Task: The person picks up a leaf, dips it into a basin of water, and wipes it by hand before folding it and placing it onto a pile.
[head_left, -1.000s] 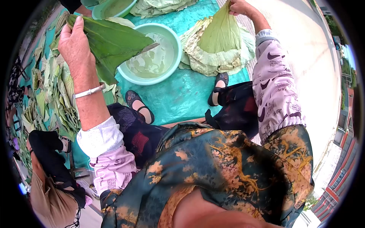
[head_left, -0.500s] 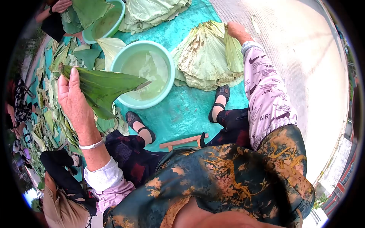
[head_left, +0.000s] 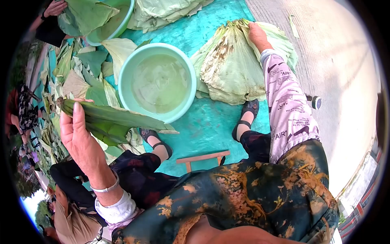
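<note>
A folded green lotus leaf [head_left: 118,116] is pinched at its stem end by my left hand [head_left: 83,140], thumb on top. Its pointed tip reaches to the near rim of a pale green basin [head_left: 194,81] that holds cloudy water. My right hand [head_left: 260,37] is closed at the gathered top end of a pile of pale lotus leaves [head_left: 233,65], right of the basin. A pale leaf [head_left: 281,44] spreads out to the right from under that hand. The fingertips there are partly hidden.
A second leaf pile [head_left: 162,14] lies at the top. Another person's hand [head_left: 55,7] holds a large leaf [head_left: 91,17] by a second basin [head_left: 131,18]. Loose leaves cover the teal tarp [head_left: 207,122] at left. A wooden stool [head_left: 203,157] stands between my feet.
The leaf at my right hand has gone from hanging narrow to spreading out on the pile's right side. The leaf in my left hand has turned and dipped slightly. The view has shifted.
</note>
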